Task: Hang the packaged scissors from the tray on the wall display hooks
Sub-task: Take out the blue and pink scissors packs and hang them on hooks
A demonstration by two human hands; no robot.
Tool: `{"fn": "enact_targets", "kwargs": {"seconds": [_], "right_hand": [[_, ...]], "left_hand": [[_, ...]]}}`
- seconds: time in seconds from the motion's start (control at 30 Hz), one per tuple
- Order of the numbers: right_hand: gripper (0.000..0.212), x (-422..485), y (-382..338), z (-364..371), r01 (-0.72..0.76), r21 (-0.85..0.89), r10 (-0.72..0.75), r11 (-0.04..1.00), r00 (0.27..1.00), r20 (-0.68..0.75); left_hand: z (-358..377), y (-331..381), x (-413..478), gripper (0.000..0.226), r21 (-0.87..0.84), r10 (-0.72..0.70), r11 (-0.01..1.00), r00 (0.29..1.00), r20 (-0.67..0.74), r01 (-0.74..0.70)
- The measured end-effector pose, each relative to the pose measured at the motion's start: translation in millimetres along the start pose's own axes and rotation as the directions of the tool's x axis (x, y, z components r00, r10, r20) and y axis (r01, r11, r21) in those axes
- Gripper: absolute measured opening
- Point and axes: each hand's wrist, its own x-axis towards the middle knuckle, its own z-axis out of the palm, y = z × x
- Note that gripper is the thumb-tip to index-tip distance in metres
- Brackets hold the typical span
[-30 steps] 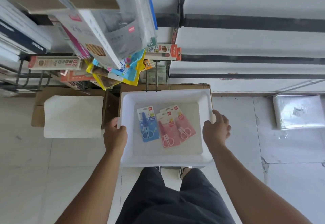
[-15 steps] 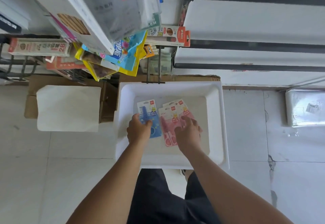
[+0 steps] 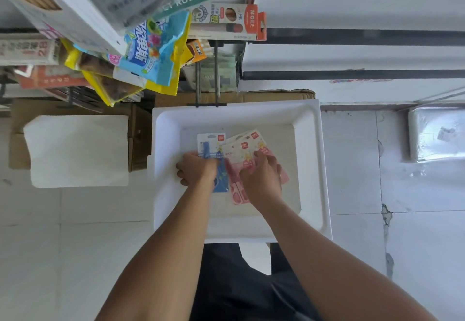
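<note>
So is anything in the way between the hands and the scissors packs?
No. The left hand lies right on the blue pack, and the right hand on the pink packs in the white tray. Nothing visible sits between them.

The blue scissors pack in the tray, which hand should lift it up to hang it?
The left hand. It already rests on the blue scissors pack in the white tray, while the right hand is busy over the pink scissors packs beside it.
</note>
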Motion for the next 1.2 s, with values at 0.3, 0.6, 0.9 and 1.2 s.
{"fn": "enact_targets", "kwargs": {"seconds": [0.3, 0.6, 0.9, 1.2], "right_hand": [[0.072, 5, -1, 8, 0.031, -0.205, -0.031, 0.978, 1.000, 0.001], [0.033, 1, -16, 7, 0.016, -0.063, -0.016, 0.998, 1.000, -0.008], [0.022, -41, -30, -56, 0.075, 0.463, -0.062, 0.883, 0.997, -0.043], [0.020, -119, -60, -153, 0.206, 0.840, -0.227, 0.502, 0.969, -0.101]], "left_hand": [[-8, 2, -15, 0.041, -0.246, 0.194, 0.953, 0.979, 0.060, -0.174], [-59, -23, -37, 0.027, -0.342, 0.336, 0.892, 0.940, 0.061, -0.297], [-119, -17, -83, 0.029, -0.479, 0.453, 0.804, 0.884, 0.111, -0.352], [-187, 18, -154, 0.033, -0.647, 0.646, 0.630, 0.752, 0.130, -0.430]]}}
